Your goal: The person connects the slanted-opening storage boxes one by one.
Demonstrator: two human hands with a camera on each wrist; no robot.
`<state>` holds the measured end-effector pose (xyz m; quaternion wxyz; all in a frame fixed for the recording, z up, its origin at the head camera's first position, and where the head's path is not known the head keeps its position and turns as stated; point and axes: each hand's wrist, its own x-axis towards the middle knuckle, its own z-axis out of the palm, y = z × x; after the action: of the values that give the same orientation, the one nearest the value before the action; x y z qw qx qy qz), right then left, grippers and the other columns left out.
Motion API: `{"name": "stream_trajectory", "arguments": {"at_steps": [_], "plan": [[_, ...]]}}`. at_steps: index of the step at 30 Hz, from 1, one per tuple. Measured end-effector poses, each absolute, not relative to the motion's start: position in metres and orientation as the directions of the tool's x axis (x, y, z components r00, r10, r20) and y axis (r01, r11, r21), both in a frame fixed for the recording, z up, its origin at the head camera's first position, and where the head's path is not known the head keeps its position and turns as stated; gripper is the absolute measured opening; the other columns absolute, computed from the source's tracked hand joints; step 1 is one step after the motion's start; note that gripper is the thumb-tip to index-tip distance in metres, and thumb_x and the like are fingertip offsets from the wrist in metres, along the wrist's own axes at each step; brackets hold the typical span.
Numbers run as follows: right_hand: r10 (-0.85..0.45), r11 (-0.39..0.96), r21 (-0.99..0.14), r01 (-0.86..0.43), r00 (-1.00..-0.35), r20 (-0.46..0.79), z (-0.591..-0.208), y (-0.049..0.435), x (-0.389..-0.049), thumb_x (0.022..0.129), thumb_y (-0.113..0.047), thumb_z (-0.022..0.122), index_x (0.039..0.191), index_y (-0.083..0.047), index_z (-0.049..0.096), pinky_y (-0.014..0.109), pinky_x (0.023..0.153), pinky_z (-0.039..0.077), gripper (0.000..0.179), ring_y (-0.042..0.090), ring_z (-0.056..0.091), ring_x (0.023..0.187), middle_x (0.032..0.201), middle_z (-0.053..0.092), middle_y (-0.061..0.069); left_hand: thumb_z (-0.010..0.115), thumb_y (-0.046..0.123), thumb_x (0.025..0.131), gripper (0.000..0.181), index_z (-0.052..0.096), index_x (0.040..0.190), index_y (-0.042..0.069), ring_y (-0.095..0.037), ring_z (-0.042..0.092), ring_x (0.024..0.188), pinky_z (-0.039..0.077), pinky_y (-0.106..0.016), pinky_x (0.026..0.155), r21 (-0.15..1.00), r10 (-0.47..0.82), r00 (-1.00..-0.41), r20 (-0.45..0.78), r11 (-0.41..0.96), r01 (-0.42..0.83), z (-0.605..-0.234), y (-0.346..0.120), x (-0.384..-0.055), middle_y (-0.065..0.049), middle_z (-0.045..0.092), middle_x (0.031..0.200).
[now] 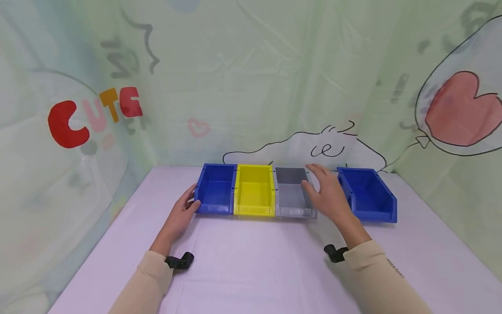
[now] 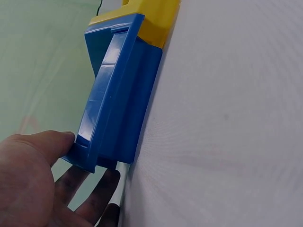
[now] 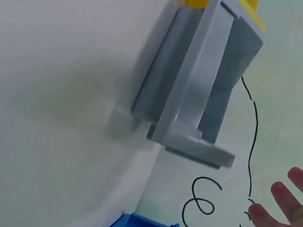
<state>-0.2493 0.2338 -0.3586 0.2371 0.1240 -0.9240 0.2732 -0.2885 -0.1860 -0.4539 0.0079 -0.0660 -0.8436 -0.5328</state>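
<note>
Three open-front storage bins stand side by side: a blue bin (image 1: 215, 192) at the left, a yellow bin (image 1: 254, 192) in the middle and a grey bin (image 1: 295, 194) at the right. My left hand (image 1: 183, 213) holds the left blue bin by its front left corner. In the left wrist view, the thumb (image 2: 59, 142) lies at the bin's rim and the other fingers are below and beside it. My right hand (image 1: 328, 194), fingers spread, is at the grey bin's right side. The right wrist view shows its fingertips apart from the grey bin (image 3: 189, 94).
A second blue bin (image 1: 368, 194) stands apart at the right, beyond my right hand, turned slightly. The table (image 1: 251, 266) has a pale cloth. A printed curtain (image 1: 251, 87) hangs behind and at both sides.
</note>
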Motion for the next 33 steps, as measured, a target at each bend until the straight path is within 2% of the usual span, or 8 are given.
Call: {"name": "stream_trajectory", "arguments": {"at_steps": [10, 17, 29, 33], "plan": [[-0.018, 0.822, -0.467, -0.325, -0.836, 0.549, -0.364, 0.257, -0.24, 0.101, -0.011, 0.062, 0.146, 0.0, 0.054, 0.072, 0.111, 0.035, 0.047, 0.053, 0.043, 0.138, 0.148, 0.051, 0.03, 0.05, 0.024, 0.11, 0.062, 0.023, 0.166, 0.03, -0.043, 0.039, 0.15, 0.034, -0.053, 0.123, 0.902, 0.101, -0.992, 0.075, 0.418, 0.111, -0.457, -0.186, -0.285, -0.018, 0.033, 0.167], [0.05, 0.825, -0.486, -0.288, -0.819, 0.571, -0.367, 0.274, -0.24, 0.101, -0.012, 0.062, 0.143, 0.002, 0.056, 0.071, 0.111, 0.036, 0.045, 0.054, 0.044, 0.136, 0.145, 0.052, 0.032, 0.049, 0.025, 0.111, 0.062, 0.022, 0.166, 0.032, -0.042, 0.038, 0.151, 0.034, -0.054, 0.123, 0.896, 0.085, -0.994, 0.07, 0.432, 0.1, -0.457, -0.189, -0.285, -0.016, 0.032, 0.168], [0.227, 0.804, -0.563, -0.188, -0.779, 0.585, -0.379, 0.303, -0.24, 0.1, -0.013, 0.06, 0.14, 0.003, 0.059, 0.067, 0.114, 0.033, 0.043, 0.055, 0.043, 0.137, 0.147, 0.052, 0.031, 0.05, 0.022, 0.11, 0.062, 0.023, 0.166, 0.031, -0.041, 0.04, 0.15, 0.036, -0.052, 0.123, 0.903, 0.111, -0.99, 0.083, 0.412, 0.121, -0.454, -0.187, -0.286, -0.016, 0.033, 0.167], [0.261, 0.804, -0.576, -0.148, -0.783, 0.565, -0.38, 0.314, -0.238, 0.101, -0.015, 0.057, 0.142, 0.003, 0.056, 0.069, 0.117, 0.029, 0.045, 0.056, 0.04, 0.139, 0.148, 0.05, 0.032, 0.049, 0.022, 0.11, 0.062, 0.023, 0.166, 0.03, -0.041, 0.04, 0.15, 0.036, -0.052, 0.123, 0.903, 0.112, -0.99, 0.087, 0.41, 0.126, -0.453, -0.186, -0.287, -0.015, 0.033, 0.167]]}}
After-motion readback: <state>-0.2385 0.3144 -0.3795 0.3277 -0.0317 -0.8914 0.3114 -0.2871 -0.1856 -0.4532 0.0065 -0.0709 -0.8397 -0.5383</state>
